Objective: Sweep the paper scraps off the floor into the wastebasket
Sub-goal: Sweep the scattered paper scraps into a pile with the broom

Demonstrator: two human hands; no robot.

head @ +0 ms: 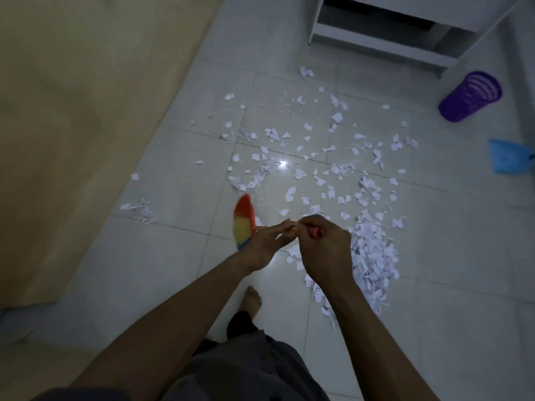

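White paper scraps (307,157) lie scattered over the pale tiled floor, with a denser heap (373,256) just right of my hands. A broom with a red, yellow and blue head (244,221) is off the floor left of my hands, blurred. My right hand (325,247) grips the top of its orange handle. My left hand (267,244) holds the handle lower down, fingers wrapped loosely round it. The purple slatted wastebasket (470,96) stands upright at the far right.
A blue dustpan (509,160) lies on the floor at the right edge. White furniture (385,27) stands at the back. A beige wall (86,111) runs along the left. My bare foot (252,299) is on the tiles below my hands.
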